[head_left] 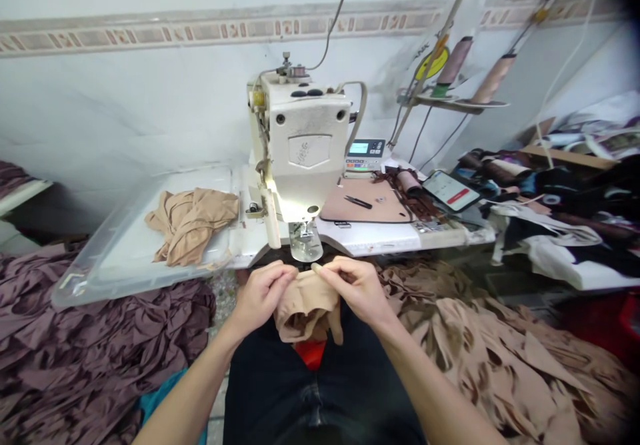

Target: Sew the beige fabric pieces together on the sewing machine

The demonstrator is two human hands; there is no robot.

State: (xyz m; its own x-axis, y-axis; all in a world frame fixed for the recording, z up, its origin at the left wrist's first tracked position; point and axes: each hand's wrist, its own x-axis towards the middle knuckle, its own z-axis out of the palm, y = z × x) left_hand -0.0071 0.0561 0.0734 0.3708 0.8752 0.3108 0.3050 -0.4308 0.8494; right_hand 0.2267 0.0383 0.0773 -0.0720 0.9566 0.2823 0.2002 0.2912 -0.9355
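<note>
A beige fabric piece [307, 305] hangs between my two hands, just in front of the sewing machine [309, 145]. My left hand [267, 293] pinches its upper left edge, fingers curled and thumb pressed down. At the upper right edge, my right hand [356, 288] grips the same piece between thumb and fingers. The cloth's lower part droops in open folds above my lap. Right behind the fingertips is the machine's presser foot and round metal plate [305, 244], lit by a lamp.
Left of the machine, a crumpled beige garment [195, 222] lies on a clear plastic tray [90, 278]. Tweezers [358, 202], a phone [451, 190] and thread cones [495, 78] are at the right. Purple cloth [100, 352] and beige cloth [480, 358] are heaped at both sides.
</note>
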